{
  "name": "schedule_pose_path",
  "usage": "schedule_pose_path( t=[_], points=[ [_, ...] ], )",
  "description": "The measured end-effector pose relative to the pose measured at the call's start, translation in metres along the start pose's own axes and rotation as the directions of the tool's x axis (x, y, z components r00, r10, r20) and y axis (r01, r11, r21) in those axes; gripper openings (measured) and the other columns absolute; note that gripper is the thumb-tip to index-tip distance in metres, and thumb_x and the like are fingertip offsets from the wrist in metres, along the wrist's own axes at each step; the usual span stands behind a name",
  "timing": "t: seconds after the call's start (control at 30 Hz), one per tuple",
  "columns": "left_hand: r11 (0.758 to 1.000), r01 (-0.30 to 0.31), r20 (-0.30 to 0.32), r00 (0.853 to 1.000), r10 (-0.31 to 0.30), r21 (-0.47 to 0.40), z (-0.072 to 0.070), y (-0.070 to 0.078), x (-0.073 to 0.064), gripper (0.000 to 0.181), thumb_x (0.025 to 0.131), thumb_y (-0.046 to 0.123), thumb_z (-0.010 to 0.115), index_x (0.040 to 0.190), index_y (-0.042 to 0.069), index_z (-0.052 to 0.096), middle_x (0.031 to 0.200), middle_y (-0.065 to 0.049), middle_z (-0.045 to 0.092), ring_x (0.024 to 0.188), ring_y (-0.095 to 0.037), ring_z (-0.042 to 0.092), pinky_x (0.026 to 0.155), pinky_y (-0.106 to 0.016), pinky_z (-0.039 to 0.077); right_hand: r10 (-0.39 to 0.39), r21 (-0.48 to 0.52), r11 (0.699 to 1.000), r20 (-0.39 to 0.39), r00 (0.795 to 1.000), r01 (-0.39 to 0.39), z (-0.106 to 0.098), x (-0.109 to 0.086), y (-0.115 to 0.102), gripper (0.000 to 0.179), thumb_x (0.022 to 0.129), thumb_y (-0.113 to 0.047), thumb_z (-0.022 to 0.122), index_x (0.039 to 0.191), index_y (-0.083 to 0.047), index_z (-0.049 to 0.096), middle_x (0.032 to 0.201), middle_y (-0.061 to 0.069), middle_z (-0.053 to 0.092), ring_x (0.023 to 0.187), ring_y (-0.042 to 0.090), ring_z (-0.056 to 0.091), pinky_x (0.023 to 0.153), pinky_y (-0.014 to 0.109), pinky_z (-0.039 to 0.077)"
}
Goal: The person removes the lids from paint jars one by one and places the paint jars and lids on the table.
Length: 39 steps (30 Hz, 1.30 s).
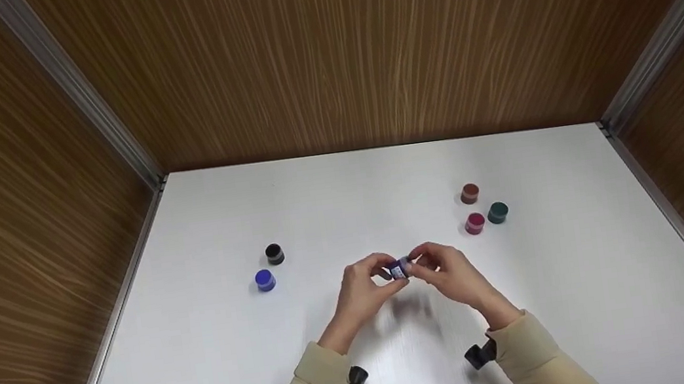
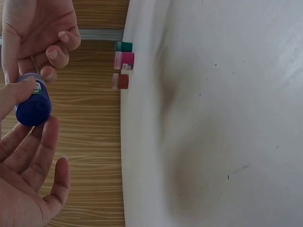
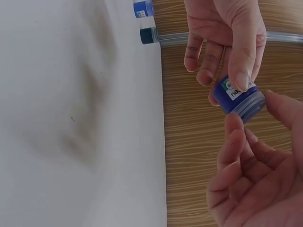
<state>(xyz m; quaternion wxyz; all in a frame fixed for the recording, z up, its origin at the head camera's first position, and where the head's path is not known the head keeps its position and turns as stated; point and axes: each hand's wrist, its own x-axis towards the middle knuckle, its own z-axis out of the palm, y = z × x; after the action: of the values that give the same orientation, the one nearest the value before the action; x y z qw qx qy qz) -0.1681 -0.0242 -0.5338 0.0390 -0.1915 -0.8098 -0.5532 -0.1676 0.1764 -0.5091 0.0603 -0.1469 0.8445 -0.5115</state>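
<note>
Above the table, both hands meet at one small dark blue paint jar (image 1: 398,270) with a white and green label. My left hand (image 1: 361,290) pinches the jar's body between thumb and fingers. At the other end, the thumb and fingertips of my right hand (image 1: 452,272) grip the clear lid (image 3: 249,107). The jar is tilted on its side, its blue base (image 2: 33,112) facing the left wrist camera. In the right wrist view, the left thumb lies across part of the label.
On the white table (image 1: 330,200), a black jar (image 1: 274,254) and a brighter blue jar (image 1: 265,280) stand at left. A brown jar (image 1: 470,193), a crimson jar (image 1: 474,223) and a green jar (image 1: 498,212) cluster at right. Wood-grain panels (image 1: 324,55) enclose the back and sides.
</note>
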Motion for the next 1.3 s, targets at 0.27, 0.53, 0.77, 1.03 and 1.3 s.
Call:
schedule_pose_path(
  t=[0.27, 0.53, 0.77, 1.03, 1.3],
  points=[
    [1.0, 0.004, -0.014, 1.0, -0.004, 0.003, 0.0011, -0.0019, 0.0004, 0.025, 0.08, 0.016, 0.082, 0.102, 0.01, 0.071, 0.094, 0.004, 0.07, 0.081, -0.013, 0.066, 0.077, -0.046, 0.053, -0.023, 0.009, 1.0, -0.003, 1.0, 0.023, 0.0006, -0.0016, 0.0042, 0.043, 0.092, -0.025, 0.071, 0.13, -0.009, 0.058, 0.094, 0.006, 0.063, 0.074, 0.021, 0.055, 0.063, 0.027, 0.046],
    [1.0, 0.005, -0.002, 1.0, -0.005, 0.012, 0.0028, -0.0015, 0.0001, 0.025, 0.08, 0.015, 0.082, 0.101, 0.009, 0.07, 0.092, 0.005, 0.069, 0.08, -0.009, 0.065, 0.078, -0.045, 0.054, -0.011, 0.008, 1.0, 0.003, 1.0, 0.011, 0.0006, -0.002, 0.0012, 0.028, 0.093, -0.023, 0.07, 0.114, -0.005, 0.064, 0.089, 0.004, 0.064, 0.071, 0.021, 0.055, 0.061, 0.026, 0.044],
    [1.0, 0.016, -0.008, 1.0, -0.016, 0.008, 0.0032, -0.0028, -0.0007, 0.026, 0.08, 0.013, 0.081, 0.103, 0.009, 0.07, 0.093, 0.004, 0.069, 0.081, -0.01, 0.065, 0.077, -0.045, 0.054, -0.003, -0.012, 1.0, -0.001, 1.0, 0.003, -0.0002, -0.0025, 0.0026, 0.041, 0.091, -0.027, 0.072, 0.125, -0.006, 0.061, 0.098, 0.005, 0.064, 0.075, 0.022, 0.056, 0.065, 0.028, 0.046],
    [1.0, 0.014, -0.002, 1.0, -0.014, 0.019, 0.0037, -0.0033, -0.0008, 0.026, 0.08, 0.015, 0.082, 0.102, 0.009, 0.07, 0.093, 0.005, 0.069, 0.08, -0.01, 0.065, 0.076, -0.045, 0.054, 0.026, -0.012, 1.0, 0.018, 1.0, -0.026, 0.0013, -0.0016, 0.0017, 0.029, 0.094, -0.027, 0.069, 0.111, -0.004, 0.065, 0.081, 0.001, 0.062, 0.068, 0.017, 0.054, 0.059, 0.026, 0.042],
    [1.0, 0.022, 0.004, 1.0, -0.022, 0.017, 0.0041, -0.0039, -0.002, 0.028, 0.079, 0.012, 0.082, 0.102, 0.007, 0.069, 0.093, 0.002, 0.07, 0.079, -0.013, 0.066, 0.077, -0.045, 0.054, 0.0, 0.014, 1.0, 0.057, 0.998, -0.001, 0.001, -0.0041, 0.0033, 0.034, 0.093, -0.024, 0.07, 0.121, -0.007, 0.06, 0.089, 0.004, 0.065, 0.07, 0.021, 0.056, 0.063, 0.029, 0.044]
  ],
)
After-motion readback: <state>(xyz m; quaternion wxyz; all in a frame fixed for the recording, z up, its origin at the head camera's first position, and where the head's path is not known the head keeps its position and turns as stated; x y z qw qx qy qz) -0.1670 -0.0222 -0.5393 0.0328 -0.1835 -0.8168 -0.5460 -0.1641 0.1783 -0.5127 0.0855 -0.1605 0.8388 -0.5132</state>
